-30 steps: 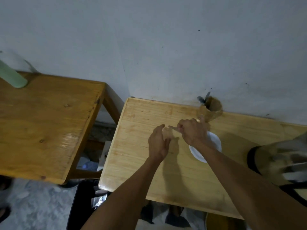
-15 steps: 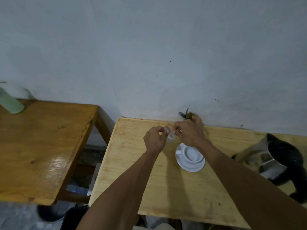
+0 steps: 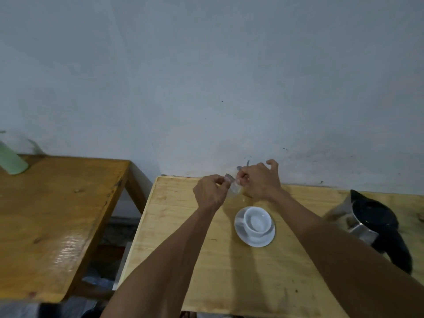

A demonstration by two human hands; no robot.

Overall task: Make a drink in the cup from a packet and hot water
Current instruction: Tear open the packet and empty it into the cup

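Light wooden table [image 3: 229, 267]: saucer [image 3: 254, 235] near centre, kettle [image 3: 378, 226] at right edge. Darker table [image 3: 57, 214]: green bottle [image 3: 11, 160], far-left corner.

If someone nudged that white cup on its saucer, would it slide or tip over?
The cup looks empty, so it is probably light and might skate on the smooth saucer. It is low and wide, so tipping seems unlikely. It looks ceramic, so it would likely chip if knocked off the table.

The table [image 3: 229, 271] under the cup [image 3: 257, 220] was pale, smooth wood with a matt look, while the darker wooden table [image 3: 57, 214] to its left shone with glossy varnish. The cup and its saucer [image 3: 254, 237] looked like glazed white ceramic, and the kettle [image 3: 367, 223] to their right had brushed metal sides with black plastic parts. The packet [image 3: 234, 188] beyond the cup looked like thin clear plastic.
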